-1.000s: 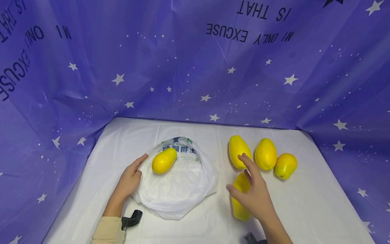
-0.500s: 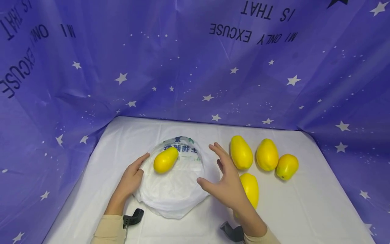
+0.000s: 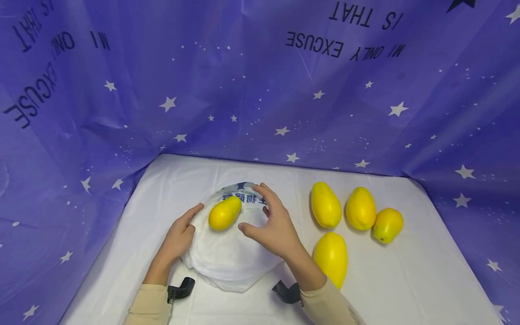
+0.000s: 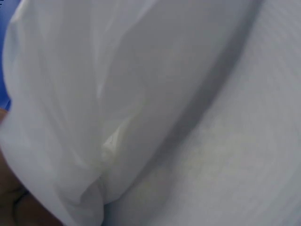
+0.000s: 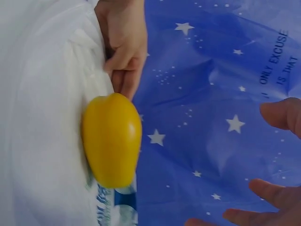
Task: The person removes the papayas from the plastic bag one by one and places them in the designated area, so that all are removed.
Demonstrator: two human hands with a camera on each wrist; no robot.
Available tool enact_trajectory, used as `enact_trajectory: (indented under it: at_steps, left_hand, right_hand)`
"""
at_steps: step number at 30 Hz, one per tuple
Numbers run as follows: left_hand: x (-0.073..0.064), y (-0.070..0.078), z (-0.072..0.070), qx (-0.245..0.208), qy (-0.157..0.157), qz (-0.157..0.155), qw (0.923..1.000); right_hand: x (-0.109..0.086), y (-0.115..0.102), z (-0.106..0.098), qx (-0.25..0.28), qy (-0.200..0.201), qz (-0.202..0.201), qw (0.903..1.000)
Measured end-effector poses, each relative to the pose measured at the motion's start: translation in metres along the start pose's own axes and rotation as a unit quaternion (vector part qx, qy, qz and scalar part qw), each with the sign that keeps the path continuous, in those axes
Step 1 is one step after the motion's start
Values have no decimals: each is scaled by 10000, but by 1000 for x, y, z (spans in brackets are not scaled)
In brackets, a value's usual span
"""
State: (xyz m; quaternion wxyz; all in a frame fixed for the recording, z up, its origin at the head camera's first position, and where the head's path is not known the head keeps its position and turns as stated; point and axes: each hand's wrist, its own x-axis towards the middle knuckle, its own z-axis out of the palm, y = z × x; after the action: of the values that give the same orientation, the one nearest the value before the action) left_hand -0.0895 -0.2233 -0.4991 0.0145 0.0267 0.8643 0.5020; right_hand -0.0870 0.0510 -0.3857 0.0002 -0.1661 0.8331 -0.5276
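A white plastic bag [image 3: 233, 259] with blue and green print lies on the table, its mouth facing up. One smooth yellow mango [image 3: 225, 213] appears within the bag's mouth, toward its left side; the right wrist view shows this mango [image 5: 113, 141] large. At the bag's left rim, my left hand [image 3: 178, 239] grips the plastic between thumb and fingers. In the left wrist view the bag [image 4: 108, 94] hides most of that hand. My right hand [image 3: 274, 225] is over the bag's right side, fingers spread and thumb apart, holding nothing, just right of the mango.
Three more yellow mangoes stand in a row at the right, among them a middle mango [image 3: 360, 208]. Nearer the front lies another mango [image 3: 331, 259], partly behind the right forearm. Purple star-printed sheeting [image 3: 260, 90] walls the white table [image 3: 410, 280] at the back and sides.
My right hand has moved left from above the front mango to over the bag, uncovering that mango. The left hand keeps its hold on the rim. The view has shifted slightly.
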Motion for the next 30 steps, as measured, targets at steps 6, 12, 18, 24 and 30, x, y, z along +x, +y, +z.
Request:
enact_trajectory:
  at_steps: [6, 12, 18, 24, 30]
  left_hand:
    - [1, 0, -1, 21, 18, 58, 10000]
    - [1, 0, -2, -45, 31, 64, 10000]
    - [1, 0, -2, -99, 11, 93, 9999]
    - [0, 0, -2, -155, -19, 128, 9998]
    - [1, -1, -2, -170, -1, 136, 9998]
  right_hand:
    - [16, 7, 21, -309, -260, 128, 9991]
    - [28, 15, 41, -578, -482, 293, 9967]
    - [39, 26, 61, -830, -622, 443, 9936]
    - [45, 32, 74, -1065, -858, 581, 9889]
    - [47, 37, 82, -1246, -1074, 699, 9839]
